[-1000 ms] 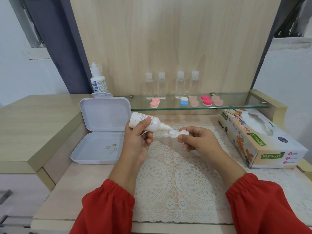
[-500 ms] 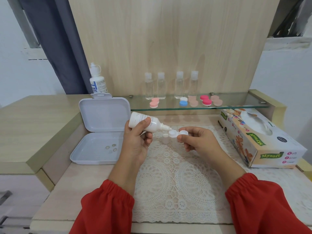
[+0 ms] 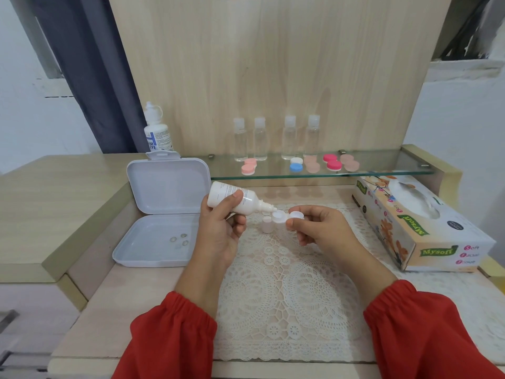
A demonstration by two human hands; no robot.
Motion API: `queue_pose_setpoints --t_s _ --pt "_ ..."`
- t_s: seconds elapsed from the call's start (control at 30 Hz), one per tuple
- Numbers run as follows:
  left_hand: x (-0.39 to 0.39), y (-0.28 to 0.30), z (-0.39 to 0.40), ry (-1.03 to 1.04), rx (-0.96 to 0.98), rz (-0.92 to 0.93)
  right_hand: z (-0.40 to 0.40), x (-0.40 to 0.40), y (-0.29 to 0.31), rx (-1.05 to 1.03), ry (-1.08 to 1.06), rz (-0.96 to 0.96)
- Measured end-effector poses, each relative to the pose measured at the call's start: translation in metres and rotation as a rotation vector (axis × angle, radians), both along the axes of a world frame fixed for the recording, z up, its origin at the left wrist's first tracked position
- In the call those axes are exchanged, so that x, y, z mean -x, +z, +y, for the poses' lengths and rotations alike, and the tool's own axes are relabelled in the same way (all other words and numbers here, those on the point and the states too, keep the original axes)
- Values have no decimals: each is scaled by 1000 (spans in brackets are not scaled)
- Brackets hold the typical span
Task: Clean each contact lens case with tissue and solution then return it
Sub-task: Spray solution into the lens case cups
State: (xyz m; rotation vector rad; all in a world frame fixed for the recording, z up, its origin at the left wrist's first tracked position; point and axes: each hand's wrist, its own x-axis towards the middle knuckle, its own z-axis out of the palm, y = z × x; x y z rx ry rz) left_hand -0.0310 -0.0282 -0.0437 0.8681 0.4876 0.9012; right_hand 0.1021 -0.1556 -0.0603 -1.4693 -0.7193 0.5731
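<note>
The left hand (image 3: 218, 228) still grips the tilted solution bottle (image 3: 235, 199), nozzle unmoved over the open case (image 3: 284, 216) pinched by the right hand (image 3: 317, 228), so wetting continues.

Home vanity nook: wooden back panel (image 3: 273, 77), glass shelf (image 3: 382, 170) beyond the hands, lace mat (image 3: 287, 296) beneath.

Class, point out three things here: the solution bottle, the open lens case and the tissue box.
solution bottle (image 3: 235, 199): head view, white body.
open lens case (image 3: 279, 216): head view, left well.
tissue box (image 3: 410, 233): head view, printed side.
</note>
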Motion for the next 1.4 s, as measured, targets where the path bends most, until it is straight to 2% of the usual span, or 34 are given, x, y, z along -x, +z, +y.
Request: queue_pose_setpoints --t_s 0.73,1.1,1.4 --pt "0 -2 1 -3 -11 -12 -1 -1 0 6 9 -5" --pt "-6 -4 -6 -100 -163 25 -1 3 3 29 46 -12" --pt "-8 -4 -8 -117 -192 41 -1 4 3 28 50 -14"
